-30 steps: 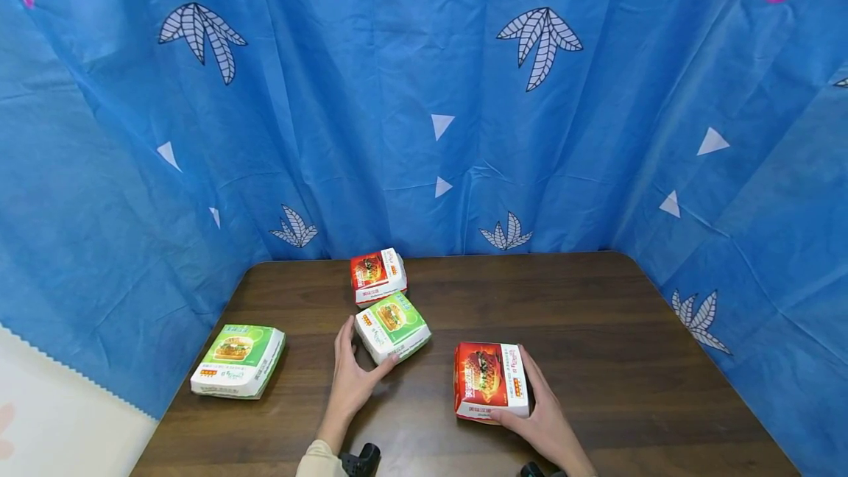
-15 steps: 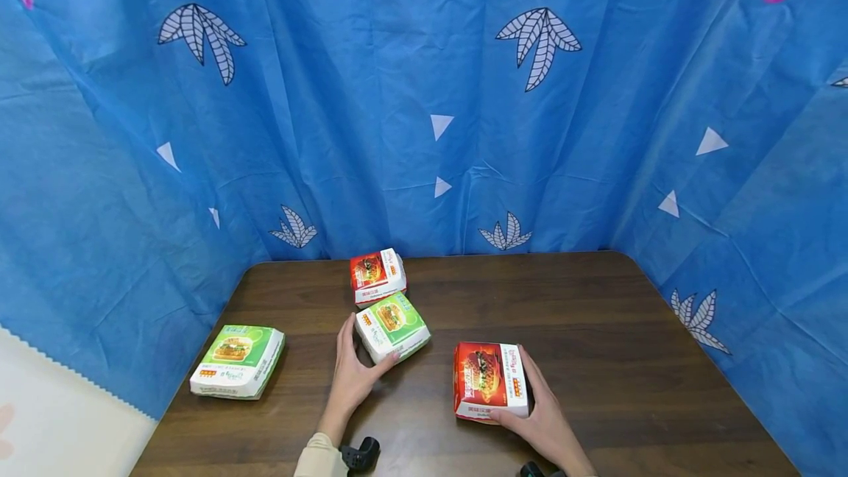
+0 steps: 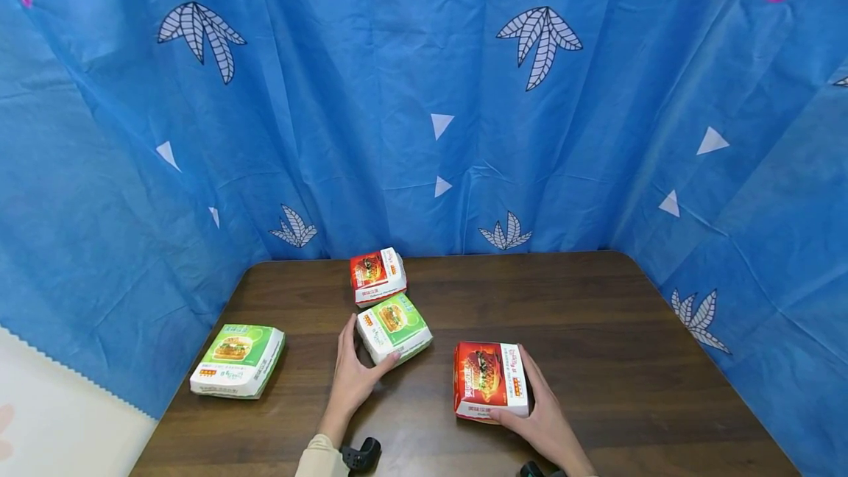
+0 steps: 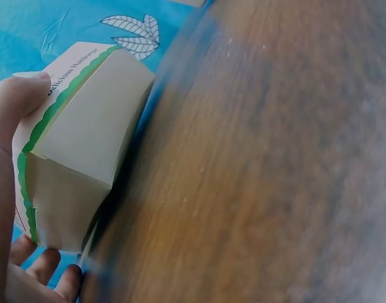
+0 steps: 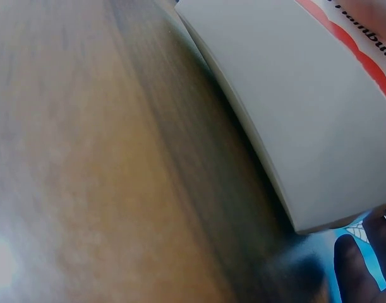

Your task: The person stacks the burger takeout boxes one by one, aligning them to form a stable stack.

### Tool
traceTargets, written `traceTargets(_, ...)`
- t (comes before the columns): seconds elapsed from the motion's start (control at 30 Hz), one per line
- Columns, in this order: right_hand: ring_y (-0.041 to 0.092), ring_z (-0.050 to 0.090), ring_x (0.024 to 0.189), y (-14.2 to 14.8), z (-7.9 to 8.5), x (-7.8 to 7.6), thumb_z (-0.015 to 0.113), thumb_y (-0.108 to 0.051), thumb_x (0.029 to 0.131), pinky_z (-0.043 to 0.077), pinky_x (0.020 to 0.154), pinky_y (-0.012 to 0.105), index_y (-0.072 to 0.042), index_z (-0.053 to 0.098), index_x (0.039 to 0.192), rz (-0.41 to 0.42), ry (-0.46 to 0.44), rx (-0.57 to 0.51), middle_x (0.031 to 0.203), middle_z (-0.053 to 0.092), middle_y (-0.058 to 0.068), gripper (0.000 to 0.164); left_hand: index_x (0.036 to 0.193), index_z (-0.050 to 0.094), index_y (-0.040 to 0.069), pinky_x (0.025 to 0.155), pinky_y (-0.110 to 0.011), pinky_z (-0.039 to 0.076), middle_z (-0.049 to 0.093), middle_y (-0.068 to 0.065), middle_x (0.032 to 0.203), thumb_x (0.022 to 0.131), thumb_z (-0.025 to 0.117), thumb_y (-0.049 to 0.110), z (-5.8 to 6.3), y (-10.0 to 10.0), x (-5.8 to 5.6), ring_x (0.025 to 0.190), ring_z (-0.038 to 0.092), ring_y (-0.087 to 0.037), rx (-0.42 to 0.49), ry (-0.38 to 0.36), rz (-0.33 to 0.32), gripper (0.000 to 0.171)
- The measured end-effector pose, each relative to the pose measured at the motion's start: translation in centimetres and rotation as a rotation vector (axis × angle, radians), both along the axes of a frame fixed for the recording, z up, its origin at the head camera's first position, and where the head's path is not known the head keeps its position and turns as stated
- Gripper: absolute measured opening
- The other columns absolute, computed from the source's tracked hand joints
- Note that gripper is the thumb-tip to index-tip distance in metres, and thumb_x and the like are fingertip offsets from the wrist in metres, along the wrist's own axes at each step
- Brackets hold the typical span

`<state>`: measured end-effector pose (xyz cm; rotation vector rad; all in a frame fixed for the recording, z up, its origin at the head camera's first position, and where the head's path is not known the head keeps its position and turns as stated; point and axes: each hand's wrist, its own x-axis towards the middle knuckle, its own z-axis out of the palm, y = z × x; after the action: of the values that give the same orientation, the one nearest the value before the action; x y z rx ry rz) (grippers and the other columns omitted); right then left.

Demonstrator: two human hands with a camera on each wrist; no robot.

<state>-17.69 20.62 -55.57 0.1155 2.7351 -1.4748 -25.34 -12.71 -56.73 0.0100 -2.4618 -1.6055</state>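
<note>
My left hand [image 3: 354,383] grips a green and white hamburger box [image 3: 394,324] by its sides, thumb on the near side and fingers along the left. In the left wrist view the thumb [image 4: 30,95] presses the box's lettered side, and several fingertips show under its lower corner. A red and white hamburger box [image 3: 486,377] is held by my right hand [image 3: 539,418], fingers along its right side and thumb at the front edge. The right wrist view has this box's pale side [image 5: 300,107] close over the wood, with dark fingers [image 5: 357,268] at its corner.
Another red hamburger box [image 3: 377,276] sits at the table's back edge, right behind the green box. A second green box [image 3: 237,361] lies at the left edge of the brown wooden table [image 3: 636,359]. A blue patterned curtain [image 3: 411,94] hangs around the back and sides.
The green box in my left hand has shifted very slightly to the right. My right hand and the red box stay put.
</note>
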Motion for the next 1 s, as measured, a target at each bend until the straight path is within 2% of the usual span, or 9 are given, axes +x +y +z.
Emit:
traceTargets(0.43,0.041,0.034,0.147,0.1,-0.2,0.0,0.089,-0.052,0.075,0.033,0.109,0.074,-0.022,0.017,0.166,0.007,0.036,-0.007,0.169,0.024,0.016,0.120,0.162,0.022,0.002,0.118,-0.053,0.036,0.030,-0.020,0.162,0.074,0.093,0.034,-0.1,0.0,0.2,0.148,0.035,-0.036,0.005,0.048,0.002,0.117)
traceTargets(0.63,0.041,0.035,0.146,0.1,-0.5,0.0,0.089,-0.052,0.075,0.034,0.109,0.073,-0.020,0.017,0.166,0.009,0.047,0.001,0.168,0.026,0.017,0.120,0.162,0.023,0.003,0.118,-0.051,0.037,0.030,-0.018,0.163,0.075,0.093,0.035,-0.1,0.1,0.5,0.148,0.035,-0.034,0.009,0.037,0.003,0.116)
traceTargets(0.83,0.040,0.035,0.146,0.1,-0.5,0.0,0.089,-0.052,0.075,0.033,0.110,0.073,-0.020,0.017,0.166,0.009,0.040,-0.007,0.168,0.025,0.016,0.120,0.162,0.025,0.005,0.115,-0.051,0.040,0.033,-0.016,0.161,0.075,0.093,0.036,0.4,0.4,0.8,0.143,0.042,-0.032,0.008,0.046,0.004,0.115)
traceTargets(1.0,0.040,0.033,0.148,0.1,-0.5,0.0,0.089,-0.051,0.075,0.032,0.111,0.073,-0.019,0.018,0.166,0.014,0.055,-0.003,0.168,0.025,0.016,0.119,0.161,0.027,0.006,0.113,-0.053,0.041,0.036,-0.014,0.160,0.074,0.093,0.036,1.1,0.9,1.0,0.137,0.049,-0.036,0.018,0.068,-0.007,0.113)
